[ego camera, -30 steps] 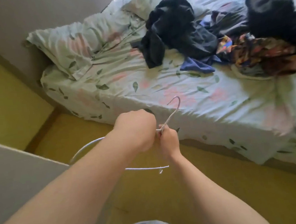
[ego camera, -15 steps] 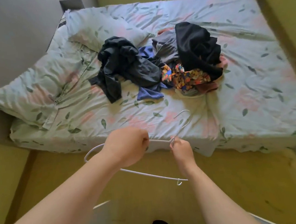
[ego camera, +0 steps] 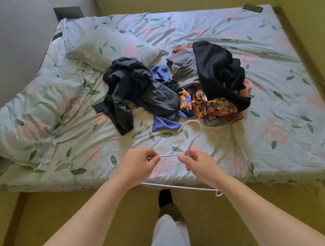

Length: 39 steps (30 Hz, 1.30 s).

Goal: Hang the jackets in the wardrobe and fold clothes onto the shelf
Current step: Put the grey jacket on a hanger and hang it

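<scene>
Left hand pinches the upper bar of a white hanger; right hand, fingers curled, grips its neck. The hook rises beyond the grip toward the clothes heap on the bed; a dark jacket lies beyond the left hand, well apart.

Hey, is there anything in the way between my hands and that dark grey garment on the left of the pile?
Nothing visible blocks it. Both the left hand and right hand hold the white hanger, and only bare floral sheet lies between them and the dark grey garment.
</scene>
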Tool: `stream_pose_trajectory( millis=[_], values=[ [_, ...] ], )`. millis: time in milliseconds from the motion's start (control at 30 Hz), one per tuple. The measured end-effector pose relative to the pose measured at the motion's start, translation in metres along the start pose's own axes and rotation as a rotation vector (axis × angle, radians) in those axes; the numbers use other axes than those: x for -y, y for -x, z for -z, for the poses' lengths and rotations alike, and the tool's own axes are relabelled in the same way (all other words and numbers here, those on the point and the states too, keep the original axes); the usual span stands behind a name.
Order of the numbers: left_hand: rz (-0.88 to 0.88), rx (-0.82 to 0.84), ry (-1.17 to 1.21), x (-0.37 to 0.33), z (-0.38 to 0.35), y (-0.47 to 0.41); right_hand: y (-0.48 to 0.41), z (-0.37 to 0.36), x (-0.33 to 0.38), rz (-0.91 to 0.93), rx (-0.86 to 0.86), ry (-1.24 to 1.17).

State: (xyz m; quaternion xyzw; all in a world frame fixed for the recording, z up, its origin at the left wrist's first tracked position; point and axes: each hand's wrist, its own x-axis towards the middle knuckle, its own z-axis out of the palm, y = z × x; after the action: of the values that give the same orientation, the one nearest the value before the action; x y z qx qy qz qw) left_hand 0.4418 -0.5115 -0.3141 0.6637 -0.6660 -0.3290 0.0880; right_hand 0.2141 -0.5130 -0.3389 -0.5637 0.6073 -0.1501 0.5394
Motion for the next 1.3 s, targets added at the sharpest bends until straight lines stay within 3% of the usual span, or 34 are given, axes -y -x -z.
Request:
stream_pose_trajectory(
  millis=[200, 300, 367, 433, 533, 633, 900, 1033, 1167, 1300],
  values=[
    [-0.126, 0.026, 0.069, 0.016, 0.021, -0.077, -0.069, 0.022, 0.038, -0.308, 0.136, -0.104],
    [-0.106, -0.140, 0.118, 0.024, 0.022, -0.118, -0.101, 0.030, 0.046, -0.314, 0.162, -0.150],
    [0.001, -0.292, 0.165, 0.027, 0.023, -0.145, -0.126, 0.032, 0.044, -0.290, 0.115, -0.167],
    [0.229, -0.367, 0.271, 0.032, 0.023, -0.167, -0.147, 0.030, 0.039, -0.263, 0.044, -0.150],
    [0.565, -0.304, 0.335, 0.054, 0.017, -0.195, -0.175, 0.023, 0.032, -0.177, -0.001, -0.125],
    [0.775, -0.188, 0.320, 0.095, 0.001, -0.223, -0.192, 0.012, 0.028, -0.114, -0.003, -0.127],
    [1.044, -0.149, 0.591, 0.212, -0.054, -0.315, -0.249, -0.019, 0.015, -0.184, 0.013, -0.197],
    [1.175, -0.245, 1.055, 0.291, -0.097, -0.353, -0.273, -0.035, 0.009, -0.236, 0.057, -0.241],
    [1.189, -0.311, 1.319, 0.284, -0.087, -0.356, -0.285, -0.049, 0.001, -0.247, 0.092, -0.249],
    [1.189, -0.207, 1.288, 0.287, -0.086, -0.353, -0.285, -0.055, 0.008, -0.295, 0.115, -0.285]
  ],
)
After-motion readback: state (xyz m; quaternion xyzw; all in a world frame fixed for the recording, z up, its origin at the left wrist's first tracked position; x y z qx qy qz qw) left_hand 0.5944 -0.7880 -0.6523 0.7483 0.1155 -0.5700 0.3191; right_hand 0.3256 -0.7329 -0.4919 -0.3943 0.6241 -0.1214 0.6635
